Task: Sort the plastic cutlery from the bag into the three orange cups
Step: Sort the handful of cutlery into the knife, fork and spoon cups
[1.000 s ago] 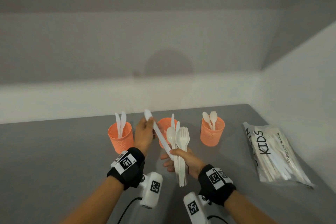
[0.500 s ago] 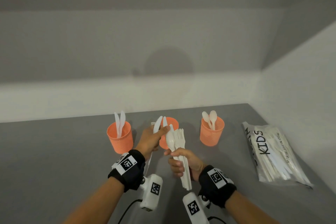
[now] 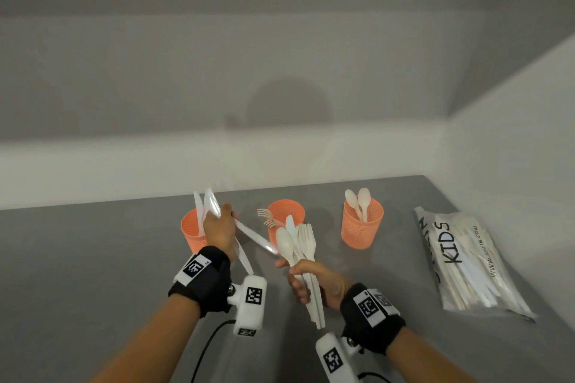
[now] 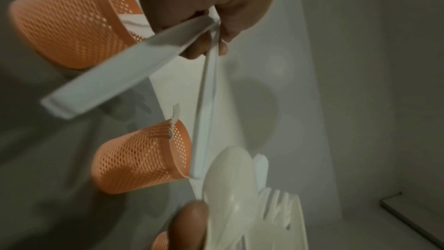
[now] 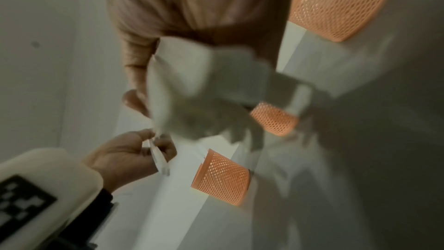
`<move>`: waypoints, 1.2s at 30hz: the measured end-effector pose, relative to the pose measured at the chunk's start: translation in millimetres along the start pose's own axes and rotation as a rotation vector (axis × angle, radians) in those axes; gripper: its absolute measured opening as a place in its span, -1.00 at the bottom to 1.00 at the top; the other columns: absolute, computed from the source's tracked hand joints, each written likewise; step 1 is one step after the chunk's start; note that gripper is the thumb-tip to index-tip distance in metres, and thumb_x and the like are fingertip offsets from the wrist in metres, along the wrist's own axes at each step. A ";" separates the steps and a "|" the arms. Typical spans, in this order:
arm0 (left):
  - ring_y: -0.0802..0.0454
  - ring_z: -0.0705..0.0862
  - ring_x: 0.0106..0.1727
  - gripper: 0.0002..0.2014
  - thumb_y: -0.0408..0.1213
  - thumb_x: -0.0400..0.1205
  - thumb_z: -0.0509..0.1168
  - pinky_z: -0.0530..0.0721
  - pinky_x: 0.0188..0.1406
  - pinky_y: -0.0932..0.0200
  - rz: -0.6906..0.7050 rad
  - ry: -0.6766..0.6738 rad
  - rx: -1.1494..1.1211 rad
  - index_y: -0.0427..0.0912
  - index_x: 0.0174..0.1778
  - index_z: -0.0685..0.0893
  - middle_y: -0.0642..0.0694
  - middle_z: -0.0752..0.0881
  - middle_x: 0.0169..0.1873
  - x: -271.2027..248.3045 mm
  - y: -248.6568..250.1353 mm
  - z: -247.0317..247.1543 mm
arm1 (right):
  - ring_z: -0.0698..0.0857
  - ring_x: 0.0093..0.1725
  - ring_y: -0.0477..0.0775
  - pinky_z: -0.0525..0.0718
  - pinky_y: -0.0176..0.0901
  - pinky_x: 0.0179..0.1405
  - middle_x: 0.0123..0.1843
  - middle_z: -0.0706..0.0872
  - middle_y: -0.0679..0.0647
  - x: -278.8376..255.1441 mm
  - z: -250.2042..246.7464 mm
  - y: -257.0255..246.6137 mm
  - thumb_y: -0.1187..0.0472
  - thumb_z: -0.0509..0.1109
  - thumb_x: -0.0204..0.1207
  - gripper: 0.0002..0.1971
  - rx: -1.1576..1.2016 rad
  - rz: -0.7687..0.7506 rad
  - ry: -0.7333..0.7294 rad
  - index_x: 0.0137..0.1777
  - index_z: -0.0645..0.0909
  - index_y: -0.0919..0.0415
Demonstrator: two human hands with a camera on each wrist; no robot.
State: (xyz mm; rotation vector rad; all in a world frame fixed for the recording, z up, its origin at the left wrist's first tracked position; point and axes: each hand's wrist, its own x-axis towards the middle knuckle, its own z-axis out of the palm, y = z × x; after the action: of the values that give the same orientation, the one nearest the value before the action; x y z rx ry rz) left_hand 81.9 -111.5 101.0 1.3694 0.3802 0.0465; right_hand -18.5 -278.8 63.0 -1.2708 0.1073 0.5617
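Observation:
Three orange mesh cups stand in a row: the left cup holds knives, the middle cup forks, the right cup spoons. My left hand pinches two white knives by their blades in front of the left cup, their handles splayed down and to the right. My right hand grips a bundle of cutlery upright in front of the middle cup: a spoon, a knife and several forks. In the right wrist view the bundle is blurred.
The clear bag marked KIDS lies at the right of the grey table by the side wall, with more cutlery inside. A white wall runs close behind the cups.
My left hand went to the bundle, drew out a second knife and swung left to the left cup with both knives. The right hand sank slightly with the bundle.

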 end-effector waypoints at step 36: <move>0.28 0.60 -0.52 -0.75 -0.29 0.60 0.34 0.44 -0.61 0.48 0.257 -0.358 0.311 -0.45 0.03 0.64 -0.24 0.71 -0.24 -15.9 -18.4 13.5 | 0.52 -0.51 -0.11 0.55 -0.34 -0.51 -0.41 0.62 0.02 28.4 5.5 -3.7 0.13 0.31 0.59 -0.76 0.044 -0.047 0.129 0.19 0.51 0.20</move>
State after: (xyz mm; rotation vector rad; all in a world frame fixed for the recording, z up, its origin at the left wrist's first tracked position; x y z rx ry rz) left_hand 67.5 -132.1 89.1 1.6911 -0.0954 -0.0482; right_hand 6.4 -264.8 57.1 -1.2632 0.1957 0.4353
